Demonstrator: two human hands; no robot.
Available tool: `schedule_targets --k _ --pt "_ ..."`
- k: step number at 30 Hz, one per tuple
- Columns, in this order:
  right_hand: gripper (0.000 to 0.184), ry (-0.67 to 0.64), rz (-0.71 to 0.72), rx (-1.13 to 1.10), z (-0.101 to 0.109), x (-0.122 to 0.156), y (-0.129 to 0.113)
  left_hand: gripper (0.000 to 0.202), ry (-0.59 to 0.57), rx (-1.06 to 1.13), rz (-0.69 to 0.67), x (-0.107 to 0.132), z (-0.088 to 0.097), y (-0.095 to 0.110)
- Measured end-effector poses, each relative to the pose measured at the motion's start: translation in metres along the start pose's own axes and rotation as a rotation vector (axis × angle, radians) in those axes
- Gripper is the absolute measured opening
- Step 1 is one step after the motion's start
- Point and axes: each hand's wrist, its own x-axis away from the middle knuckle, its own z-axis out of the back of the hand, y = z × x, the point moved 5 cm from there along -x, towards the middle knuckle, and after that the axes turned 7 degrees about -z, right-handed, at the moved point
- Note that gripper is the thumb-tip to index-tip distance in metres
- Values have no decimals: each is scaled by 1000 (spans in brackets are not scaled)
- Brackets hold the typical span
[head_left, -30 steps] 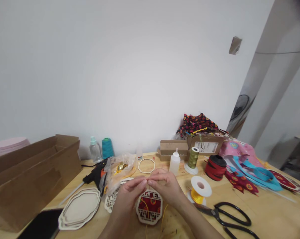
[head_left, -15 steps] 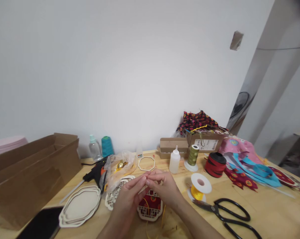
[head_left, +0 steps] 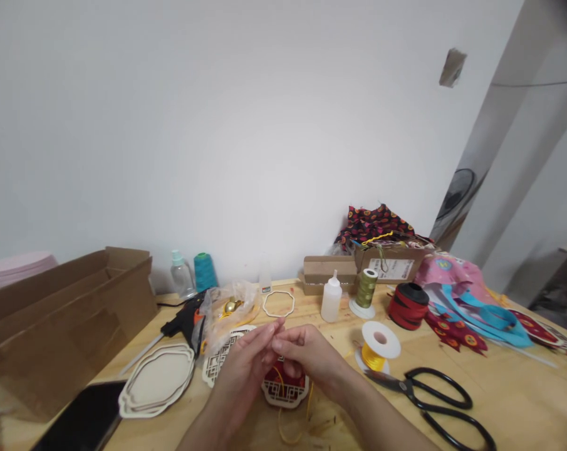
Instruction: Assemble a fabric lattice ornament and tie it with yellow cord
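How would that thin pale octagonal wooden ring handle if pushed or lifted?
The thin pale octagonal wooden ring is probably light and fragile, given its narrow band. Lying flat on the wooden tabletop, it would likely slide, not roll.

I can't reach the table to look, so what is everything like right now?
Left hand, raised, fingers pinched
Right hand, raised, fingers pinched
Wooden lattice frame, flat under the hands, red cloth inside
Black-handled scissors, shut
Cardboard box, open
Squeeze bottle, upright, capped
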Motion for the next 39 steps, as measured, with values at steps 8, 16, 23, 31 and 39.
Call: schedule_targets --k 8,16,23,31,39 --pt "27 50 19 -163 7 -2 -6 23 -31 -5 -13 2 -3 -1" --pt "29 331 68 -166 21 0 -15 25 -155 -115 155 6 -9 -16" --pt "30 368 72 -180 20 1 -17 21 -160 -131 178 9 -14 -15" --pt "26 380 88 -160 23 3 -17 27 -36 -290 132 5 -5 -15" --pt "24 306 93 -268 20 2 -17 28 98 -460 18 -5 9 -5"
